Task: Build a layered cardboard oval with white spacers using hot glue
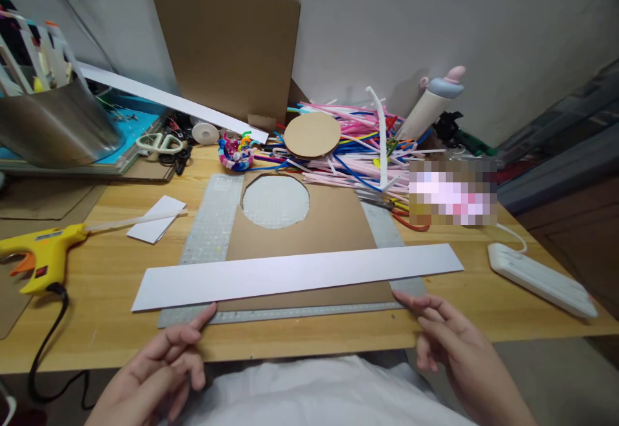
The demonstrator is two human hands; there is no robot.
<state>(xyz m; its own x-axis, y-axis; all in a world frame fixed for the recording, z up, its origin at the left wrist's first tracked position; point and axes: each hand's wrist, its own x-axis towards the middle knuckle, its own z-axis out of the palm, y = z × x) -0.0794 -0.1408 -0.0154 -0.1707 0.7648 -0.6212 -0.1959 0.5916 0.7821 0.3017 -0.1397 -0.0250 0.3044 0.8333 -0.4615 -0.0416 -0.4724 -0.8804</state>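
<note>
A long white strip of board (300, 275) lies across a brown cardboard sheet (333, 220) with a round hole cut near its top left. Beneath the sheet is a grey cutting mat (206, 236), which also shows through the hole. My left hand (164, 361) is at the mat's front left, its index finger stretched out by the sheet's lower left corner, the other fingers loosely curled. At the lower right corner, my right hand (452, 339) points its index finger in the same way. Neither hand holds anything.
On the left lies a yellow glue gun (53, 252), its cord hanging over the edge, near folded white paper (155, 220). Pipe cleaners (358, 174) and a cardboard disc (313, 135) lie at the back. A white power strip (539, 279) is at right, scissors (159, 144) behind left.
</note>
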